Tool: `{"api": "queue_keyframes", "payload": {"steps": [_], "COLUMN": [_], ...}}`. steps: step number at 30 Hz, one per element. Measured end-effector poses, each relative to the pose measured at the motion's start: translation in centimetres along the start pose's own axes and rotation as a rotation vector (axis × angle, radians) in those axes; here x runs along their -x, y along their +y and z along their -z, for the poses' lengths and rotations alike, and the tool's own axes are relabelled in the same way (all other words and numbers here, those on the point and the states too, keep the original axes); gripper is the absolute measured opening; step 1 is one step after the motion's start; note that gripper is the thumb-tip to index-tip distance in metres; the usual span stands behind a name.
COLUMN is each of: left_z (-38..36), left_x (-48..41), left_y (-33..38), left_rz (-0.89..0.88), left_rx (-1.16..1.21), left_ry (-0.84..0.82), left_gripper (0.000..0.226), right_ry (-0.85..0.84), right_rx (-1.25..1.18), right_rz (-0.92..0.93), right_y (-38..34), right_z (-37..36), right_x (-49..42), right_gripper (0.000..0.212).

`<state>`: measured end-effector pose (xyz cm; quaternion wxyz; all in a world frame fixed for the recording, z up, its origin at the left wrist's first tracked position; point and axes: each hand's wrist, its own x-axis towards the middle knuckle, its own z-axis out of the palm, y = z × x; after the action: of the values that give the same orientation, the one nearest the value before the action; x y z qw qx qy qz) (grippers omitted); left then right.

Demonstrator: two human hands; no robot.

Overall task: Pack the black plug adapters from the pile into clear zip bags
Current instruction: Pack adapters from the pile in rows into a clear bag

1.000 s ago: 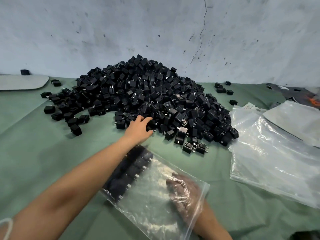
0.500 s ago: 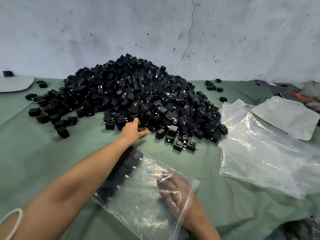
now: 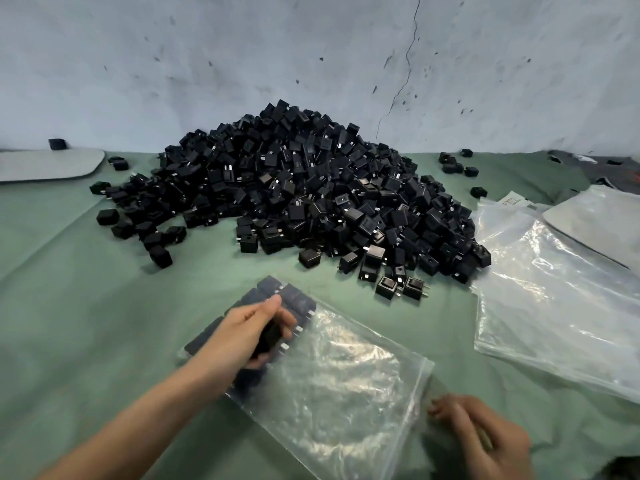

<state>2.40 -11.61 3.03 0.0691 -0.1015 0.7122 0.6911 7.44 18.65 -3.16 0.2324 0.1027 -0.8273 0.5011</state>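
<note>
Zip bag [image 3: 339,386] holds adapter rows [image 3: 298,300]; left hand [image 3: 242,336] grips adapter [image 3: 270,338]; right hand [image 3: 481,438] at edge (grip unclear).

The left hand [image 3: 249,336] is back from the pile [image 3: 294,188] gripping a black adapter [image 3: 268,337] over the zip bag [image 3: 339,382], and the right hand [image 3: 481,434] is now outside its 4 o'clock edge.

Forearm extended, left hand [image 3: 249,336] curls its fingers round a black adapter [image 3: 268,337]; right hand [image 3: 481,434] low, fingers bent, grip unclear.
</note>
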Motion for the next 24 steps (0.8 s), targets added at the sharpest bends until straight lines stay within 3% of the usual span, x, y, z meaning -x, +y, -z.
{"api": "queue_keyframes", "payload": {"steps": [2,8,12,19,24], "left_z": [-1.1,-4.8,-5.2,-4.6,-5.6], "left_x": [1.2,2.6,2.9,3.1,2.7], "left_y": [-0.4,0.5,0.4,-0.1,-0.6], "left_rz": [0.093,0.160,0.026,-0.146,-0.199], "left_rx": [0.121,0.441,0.256,0.115,-0.004], "left_ry": [-0.042,-0.231,-0.255,-0.289,-0.226], "left_gripper": [0.047,0.048,0.057,0.033,0.028], "right_ry": [0.136,-0.046,-0.201,-0.235,-0.260], "right_rx": [-0.052,-0.106,0.034,-0.050,0.055], "right_rz": [0.002,0.289,0.405,0.378,0.396], "right_y": [-1.9,-8.7,-8.8,-7.5,-6.5], "right_z": [-0.5,-5.3,-6.9,-6.4,-6.0], "right_x": [-1.1,-2.7,-2.8,-2.8,-3.2], "right_gripper": [0.026,0.015,0.018,0.018,0.018]}}
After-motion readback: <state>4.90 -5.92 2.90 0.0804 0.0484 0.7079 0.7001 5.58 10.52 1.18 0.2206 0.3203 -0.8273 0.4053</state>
